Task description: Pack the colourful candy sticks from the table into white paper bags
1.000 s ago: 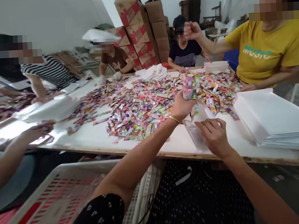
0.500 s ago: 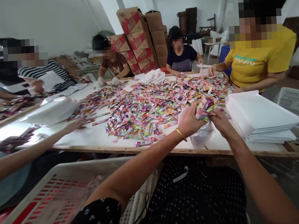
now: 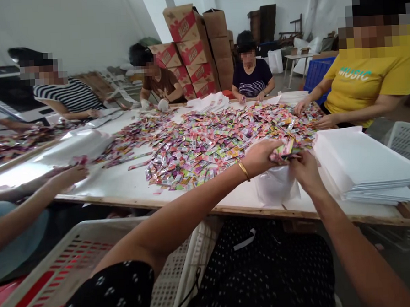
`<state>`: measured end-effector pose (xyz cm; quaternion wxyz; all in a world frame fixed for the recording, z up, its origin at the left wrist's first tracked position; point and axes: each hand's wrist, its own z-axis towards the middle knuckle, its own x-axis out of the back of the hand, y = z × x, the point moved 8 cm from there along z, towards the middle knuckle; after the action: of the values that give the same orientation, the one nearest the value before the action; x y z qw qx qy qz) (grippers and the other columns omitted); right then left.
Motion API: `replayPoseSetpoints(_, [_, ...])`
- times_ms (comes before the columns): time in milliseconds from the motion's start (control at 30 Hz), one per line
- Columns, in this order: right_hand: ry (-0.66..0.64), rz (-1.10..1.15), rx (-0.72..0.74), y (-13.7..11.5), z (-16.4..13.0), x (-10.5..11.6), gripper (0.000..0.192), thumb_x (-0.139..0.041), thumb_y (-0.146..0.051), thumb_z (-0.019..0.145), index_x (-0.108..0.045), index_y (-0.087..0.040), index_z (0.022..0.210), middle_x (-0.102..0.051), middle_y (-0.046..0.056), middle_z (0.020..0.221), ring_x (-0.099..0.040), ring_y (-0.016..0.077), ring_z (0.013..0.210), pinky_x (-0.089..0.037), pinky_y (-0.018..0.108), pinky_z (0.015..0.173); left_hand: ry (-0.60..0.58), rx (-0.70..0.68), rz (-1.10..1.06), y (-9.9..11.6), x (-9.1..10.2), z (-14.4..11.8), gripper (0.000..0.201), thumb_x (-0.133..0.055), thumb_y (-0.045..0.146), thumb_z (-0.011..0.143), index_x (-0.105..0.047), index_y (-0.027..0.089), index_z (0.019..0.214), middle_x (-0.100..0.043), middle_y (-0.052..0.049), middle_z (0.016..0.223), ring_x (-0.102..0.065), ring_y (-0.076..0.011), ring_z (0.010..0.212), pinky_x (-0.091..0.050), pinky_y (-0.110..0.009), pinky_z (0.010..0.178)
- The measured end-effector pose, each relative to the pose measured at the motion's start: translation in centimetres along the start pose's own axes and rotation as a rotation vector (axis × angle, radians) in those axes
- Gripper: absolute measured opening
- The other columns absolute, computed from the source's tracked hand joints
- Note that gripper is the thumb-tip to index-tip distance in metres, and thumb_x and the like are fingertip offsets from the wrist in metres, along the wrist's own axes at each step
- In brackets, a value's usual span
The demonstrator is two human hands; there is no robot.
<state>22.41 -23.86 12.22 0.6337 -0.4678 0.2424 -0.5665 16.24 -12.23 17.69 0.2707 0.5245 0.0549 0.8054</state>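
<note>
My left hand (image 3: 262, 158) is closed around a bunch of small colourful sachets (image 3: 284, 151), held above the near edge of the table. My right hand (image 3: 306, 170) meets it from the right, its fingers closed at the other end of the same bunch. Right below both hands sits a whitish plastic bag (image 3: 274, 186), upright and bulging; its mouth is partly hidden by my hands. Beyond them spreads a big loose pile of sachets (image 3: 204, 144) in pink, purple and green wrappers.
A stack of flat white bags (image 3: 370, 163) lies to the right. A white plastic crate (image 3: 75, 231) stands below the table's wooden edge (image 3: 180, 203). Several co-workers sit around; one hand (image 3: 67, 176) at left holds sachets. Printed cartons (image 3: 189, 53) are piled behind.
The bunch between my hands has tilted flatter, and more of the bag below shows. The co-worker's hand at left has drawn back from the pile. The view has shifted slightly.
</note>
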Motion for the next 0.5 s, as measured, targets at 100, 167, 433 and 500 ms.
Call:
replayPoseSetpoints(100, [0.036,0.023,-0.062,0.7,-1.1,-0.2,0.024,-0.054,-0.039,0.079,-0.062,-0.017,0.074,-0.060,0.001,0.067,-0.048,0.0134,0.061,-0.035,0.025,0.059,-0.121,0.059,-0.032,-0.2,-0.5,-0.8,0.041,-0.070,0.041,0.073,-0.065,0.019,0.107,-0.069,-0.006,0.103,-0.062,-0.0206,0.096,-0.044,-0.028,0.084])
replayPoseSetpoints(167, [0.057,0.059,-0.040,0.0,-1.4,-0.2,0.027,-0.053,-0.041,0.081,-0.061,-0.017,0.074,-0.058,0.000,0.067,-0.046,0.0123,0.060,-0.034,0.025,0.059,-0.113,0.126,-0.064,0.0,0.3,-1.1,0.048,-0.072,0.039,0.069,-0.063,0.019,0.112,-0.069,-0.004,0.101,-0.062,-0.0191,0.090,-0.045,-0.027,0.079])
replayPoseSetpoints(433, [0.151,-0.100,-0.014,-2.0,-1.3,-0.3,0.032,-0.050,-0.039,0.085,-0.049,-0.018,0.060,-0.039,-0.005,0.054,-0.036,0.0110,0.057,-0.027,0.025,0.057,-0.105,0.276,0.020,-2.1,0.7,-1.2,0.031,-0.068,0.041,0.072,-0.069,0.017,0.091,-0.069,-0.003,0.078,-0.062,-0.0173,0.072,-0.045,-0.025,0.068])
replayPoseSetpoints(500, [0.162,-0.097,-0.020,-2.1,-1.5,-0.5,0.033,-0.051,-0.037,0.084,-0.044,-0.018,0.058,-0.037,-0.005,0.054,-0.035,0.0107,0.057,-0.026,0.025,0.057,-0.176,0.296,0.067,-3.0,0.1,-1.3,0.028,-0.069,0.037,0.071,-0.069,0.018,0.091,-0.068,-0.002,0.074,-0.062,-0.0177,0.071,-0.045,-0.025,0.067])
